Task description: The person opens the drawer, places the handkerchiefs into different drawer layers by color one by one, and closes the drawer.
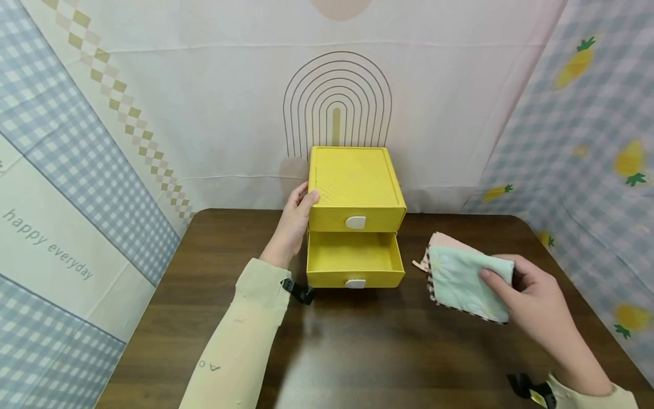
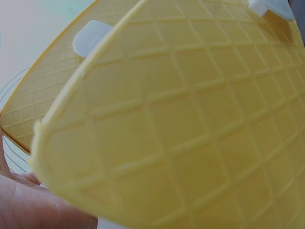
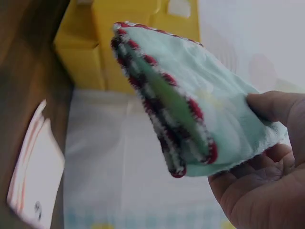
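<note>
A yellow two-drawer storage box (image 1: 357, 176) stands at the back of the table. Its lower drawer (image 1: 354, 279) is pulled out and the upper one is closed; both have white pull tabs. My left hand (image 1: 292, 224) holds the box at its left side, thumb over the top edge and fingers along the side. In my right hand (image 1: 536, 295), a folded mint-green cloth (image 3: 219, 105) with a dark red and white stitched border is pinched between thumb and fingers. Beyond it, a folded pale pink cloth (image 3: 40, 167) lies on the table, mostly hidden in the head view.
The dark brown wooden table (image 1: 357, 352) reaches back to a white cloth backdrop (image 1: 230, 113) right behind the box. Checked cloth walls (image 1: 587, 142) close in both sides, the right one printed with pineapples.
</note>
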`<action>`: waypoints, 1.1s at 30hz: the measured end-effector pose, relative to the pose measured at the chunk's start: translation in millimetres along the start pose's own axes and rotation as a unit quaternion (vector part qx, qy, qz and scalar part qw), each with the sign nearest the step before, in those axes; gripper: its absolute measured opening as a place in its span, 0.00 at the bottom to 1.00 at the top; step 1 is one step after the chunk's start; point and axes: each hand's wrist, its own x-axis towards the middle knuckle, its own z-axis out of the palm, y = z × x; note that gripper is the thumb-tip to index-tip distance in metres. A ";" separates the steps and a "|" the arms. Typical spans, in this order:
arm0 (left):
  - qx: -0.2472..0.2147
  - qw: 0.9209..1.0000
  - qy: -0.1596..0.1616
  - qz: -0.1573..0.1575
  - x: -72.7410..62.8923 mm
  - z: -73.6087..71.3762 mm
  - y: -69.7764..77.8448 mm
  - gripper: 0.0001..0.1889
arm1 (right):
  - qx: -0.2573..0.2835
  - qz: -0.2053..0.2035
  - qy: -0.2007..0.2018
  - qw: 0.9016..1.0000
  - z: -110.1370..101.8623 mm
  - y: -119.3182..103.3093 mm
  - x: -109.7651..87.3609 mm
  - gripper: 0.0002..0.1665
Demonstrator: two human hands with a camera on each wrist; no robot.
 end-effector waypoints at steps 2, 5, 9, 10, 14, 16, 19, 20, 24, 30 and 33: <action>-0.002 1.000 0.001 0.000 -0.1 -0.9 0.3 0.32 | 0.021 -0.013 0.002 1.000 6.7 -10.7 5.8 0.13; -0.002 1.000 0.001 -0.002 -0.5 -1.5 0.4 0.33 | 0.057 -0.032 0.003 0.998 19.0 -25.5 14.7 0.13; -0.001 1.000 -0.003 -0.002 -1.4 -1.0 -0.5 0.32 | 0.097 -0.048 -0.003 0.994 37.6 -44.2 24.7 0.11; -0.001 1.000 -0.004 -0.001 -1.6 -0.9 -0.9 0.32 | 0.107 -0.052 -0.007 0.993 41.9 -49.4 26.7 0.11; 0.000 1.000 -0.005 0.002 -2.0 -0.6 -2.7 0.32 | 0.155 -0.067 -0.024 0.985 58.5 -72.5 33.0 0.11; 0.004 1.000 -0.001 0.001 -2.1 -0.7 -3.0 0.32 | 0.189 -0.070 -0.035 0.979 67.5 -82.7 36.3 0.11; 0.004 1.000 0.004 -0.001 -2.0 -1.1 -3.1 0.31 | 0.258 -0.049 -0.061 0.963 85.3 -92.4 44.0 0.15; 0.003 1.000 0.004 -0.001 -2.0 -1.4 -3.0 0.31 | 0.287 -0.033 -0.075 0.955 92.1 -93.8 47.5 0.18; 0.001 1.000 0.003 0.000 -2.5 -2.3 -2.3 0.31 | 0.354 0.049 -0.117 0.927 121.1 -91.6 63.7 0.26; 0.006 1.000 0.001 -0.006 -3.7 -1.7 -1.0 0.31 | 0.285 0.075 -0.106 0.950 149.1 -79.6 76.8 0.24; 0.007 1.000 0.002 -0.005 -3.8 -0.8 0.4 0.31 | 0.236 0.054 -0.095 0.966 152.1 -77.7 76.9 0.20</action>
